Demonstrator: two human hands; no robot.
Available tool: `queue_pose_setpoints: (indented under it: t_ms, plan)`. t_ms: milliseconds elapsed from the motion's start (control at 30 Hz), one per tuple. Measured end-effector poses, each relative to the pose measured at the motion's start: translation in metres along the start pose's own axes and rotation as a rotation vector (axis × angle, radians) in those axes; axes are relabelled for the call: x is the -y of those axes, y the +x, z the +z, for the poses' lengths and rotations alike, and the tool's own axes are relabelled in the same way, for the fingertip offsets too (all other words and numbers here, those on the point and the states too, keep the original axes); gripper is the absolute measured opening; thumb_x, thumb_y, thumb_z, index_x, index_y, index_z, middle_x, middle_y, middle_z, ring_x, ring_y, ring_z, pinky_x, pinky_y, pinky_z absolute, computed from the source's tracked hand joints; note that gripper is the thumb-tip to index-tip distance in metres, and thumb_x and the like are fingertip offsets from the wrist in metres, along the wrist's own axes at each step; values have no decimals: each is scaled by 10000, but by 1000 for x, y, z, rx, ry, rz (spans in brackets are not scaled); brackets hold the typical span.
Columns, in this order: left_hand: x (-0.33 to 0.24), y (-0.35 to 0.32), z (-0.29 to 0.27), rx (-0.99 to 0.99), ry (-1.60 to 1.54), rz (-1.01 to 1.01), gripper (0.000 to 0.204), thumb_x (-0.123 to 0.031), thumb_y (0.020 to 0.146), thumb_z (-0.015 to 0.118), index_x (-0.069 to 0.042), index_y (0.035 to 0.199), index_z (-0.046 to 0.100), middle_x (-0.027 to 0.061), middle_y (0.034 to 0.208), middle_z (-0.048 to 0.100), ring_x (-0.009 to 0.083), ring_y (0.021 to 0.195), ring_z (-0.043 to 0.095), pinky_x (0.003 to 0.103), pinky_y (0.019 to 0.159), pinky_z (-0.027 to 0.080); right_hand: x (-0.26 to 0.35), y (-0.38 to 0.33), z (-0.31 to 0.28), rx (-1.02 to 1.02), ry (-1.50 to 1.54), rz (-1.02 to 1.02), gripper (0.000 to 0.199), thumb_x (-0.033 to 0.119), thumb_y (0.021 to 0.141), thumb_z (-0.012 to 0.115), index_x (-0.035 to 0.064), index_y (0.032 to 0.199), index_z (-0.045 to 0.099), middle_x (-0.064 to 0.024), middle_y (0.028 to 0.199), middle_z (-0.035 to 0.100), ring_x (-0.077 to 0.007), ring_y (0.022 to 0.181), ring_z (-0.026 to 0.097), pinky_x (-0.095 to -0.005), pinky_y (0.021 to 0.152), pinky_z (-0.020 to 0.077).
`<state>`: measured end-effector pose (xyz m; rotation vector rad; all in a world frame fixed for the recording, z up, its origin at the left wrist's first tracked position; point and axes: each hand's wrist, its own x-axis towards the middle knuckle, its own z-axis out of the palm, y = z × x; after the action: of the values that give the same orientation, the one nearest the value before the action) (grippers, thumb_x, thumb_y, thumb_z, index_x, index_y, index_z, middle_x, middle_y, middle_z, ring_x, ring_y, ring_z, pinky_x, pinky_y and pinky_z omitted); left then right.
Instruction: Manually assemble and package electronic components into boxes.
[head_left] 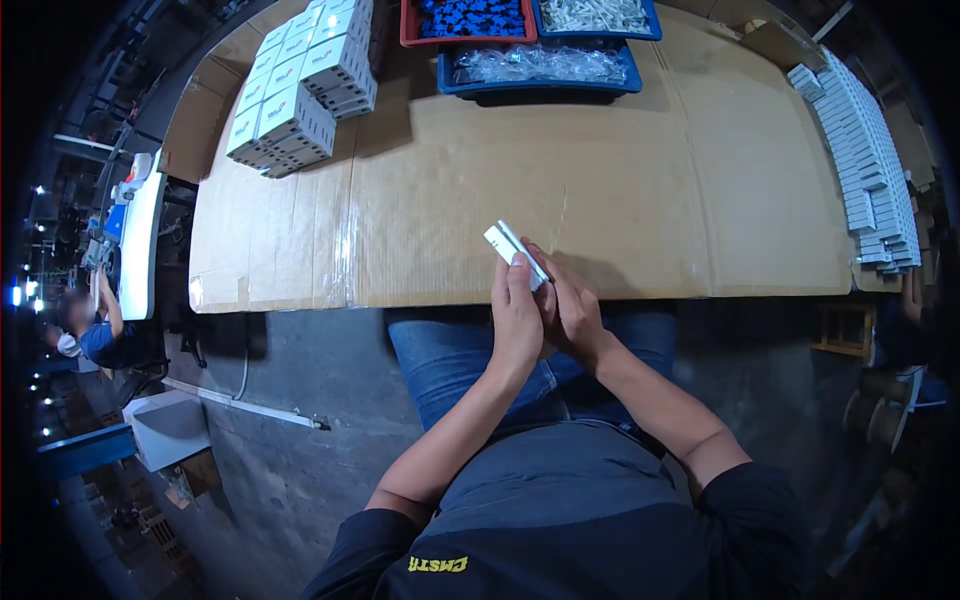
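Note:
Both hands meet over the near edge of the cardboard-covered table, around a small white oblong piece with a darker groove along its length. My left hand is closed on its left side, the thumb lying along it. From the right, my right hand wraps the same piece, its fingers partly hidden behind it. The piece is tilted, with its upper end pointing away and to the left. What the palms cover cannot be made out.
White boxes are stacked at the far left of the cardboard sheet. At the back stand a red tray of blue parts, a blue tray of clear pieces and another of whitish parts. Small white boxes line the right. A person sits far left.

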<state>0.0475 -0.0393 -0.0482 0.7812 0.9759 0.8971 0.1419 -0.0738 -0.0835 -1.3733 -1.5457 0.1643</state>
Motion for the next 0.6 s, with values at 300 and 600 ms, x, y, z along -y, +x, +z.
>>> queue_pose_setpoints:
  t_ms: [300, 600]
  plan:
    - [-1, -3, -1, -6, -31, -21, 369, -468, 1108, 451, -112, 1074, 544, -60, 753, 490, -3, 582, 420, 178, 484, 335, 0, -2, 1, 12, -16, -19, 403, -2, 984, 536, -105, 1373, 558, -269, 1346, 653, -392, 1156, 703, -413, 966, 582]
    - [27, 16, -26, 25, -15, 47, 488, -482, 1106, 400, -51, 1288, 537, 54, 1032, 636, 122, 874, 649, 299, 765, 554, 4, 7, -12, 95, 242, 38, 430, 148, 1093, 420, -76, 1444, 526, -243, 1439, 602, -370, 1303, 622, -409, 1064, 514]
